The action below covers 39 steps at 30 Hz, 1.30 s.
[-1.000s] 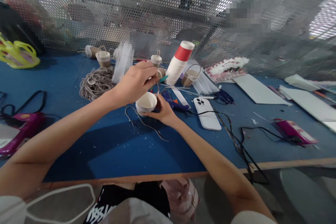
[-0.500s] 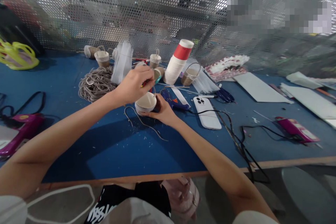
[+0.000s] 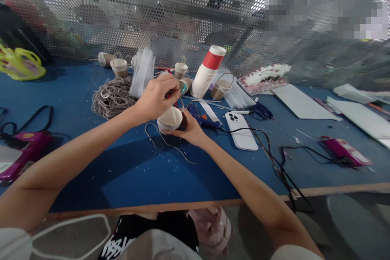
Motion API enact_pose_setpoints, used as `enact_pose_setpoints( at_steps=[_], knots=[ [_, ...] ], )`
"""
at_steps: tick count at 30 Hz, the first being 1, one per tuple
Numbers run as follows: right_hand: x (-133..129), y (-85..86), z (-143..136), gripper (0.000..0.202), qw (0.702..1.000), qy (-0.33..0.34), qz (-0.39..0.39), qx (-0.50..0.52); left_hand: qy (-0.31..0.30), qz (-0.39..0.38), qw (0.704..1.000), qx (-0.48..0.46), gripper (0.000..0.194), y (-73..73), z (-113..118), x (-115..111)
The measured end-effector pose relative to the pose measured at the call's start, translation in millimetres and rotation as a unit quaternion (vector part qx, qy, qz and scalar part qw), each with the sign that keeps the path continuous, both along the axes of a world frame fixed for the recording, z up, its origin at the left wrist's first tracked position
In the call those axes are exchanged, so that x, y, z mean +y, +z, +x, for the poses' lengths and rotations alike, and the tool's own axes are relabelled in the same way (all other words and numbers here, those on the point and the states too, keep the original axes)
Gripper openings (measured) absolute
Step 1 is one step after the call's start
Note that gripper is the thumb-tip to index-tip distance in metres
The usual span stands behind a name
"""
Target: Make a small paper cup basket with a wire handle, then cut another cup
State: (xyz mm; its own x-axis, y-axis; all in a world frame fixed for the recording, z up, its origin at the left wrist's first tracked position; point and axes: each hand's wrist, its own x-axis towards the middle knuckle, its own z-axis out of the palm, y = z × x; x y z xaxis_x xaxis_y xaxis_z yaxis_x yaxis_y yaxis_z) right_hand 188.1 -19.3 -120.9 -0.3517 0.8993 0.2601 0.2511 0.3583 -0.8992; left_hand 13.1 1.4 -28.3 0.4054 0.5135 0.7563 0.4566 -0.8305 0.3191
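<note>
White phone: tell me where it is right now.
In the head view, the white phone lies right of centre on the blue table, just right of the blue glue gun and the right hand.

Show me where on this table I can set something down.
Between the loose string and the table's front edge, bar small scraps; also between the yellow basket and grey cord coil. It is crowded behind the cup, around the paper-cup stack and blue glue gun.
</note>
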Motion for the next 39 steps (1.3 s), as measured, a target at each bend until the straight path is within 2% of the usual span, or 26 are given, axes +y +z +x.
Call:
enact_pose_setpoints(
  at_steps=[8, 19, 39],
  knots=[
    [-1, -2.9, 0, 0.068, 0.999, 0.025, -0.015, 0.042, -0.007, -0.012, 0.999, 0.038, 0.025, -6.5, 4, 3],
    [-1, -0.5, -1, 0.073, 1.0, 0.014, -0.005, 0.012, 0.027, -0.012, 0.993, 0.114, 0.025, -5.6, 7, -1],
    [-3, 3.9, -1, 0.068, 0.999, 0.03, 0.002, 0.014, 0.014, 0.003, 0.992, 0.128, 0.023, -14.7, 11, 4]
  ],
)
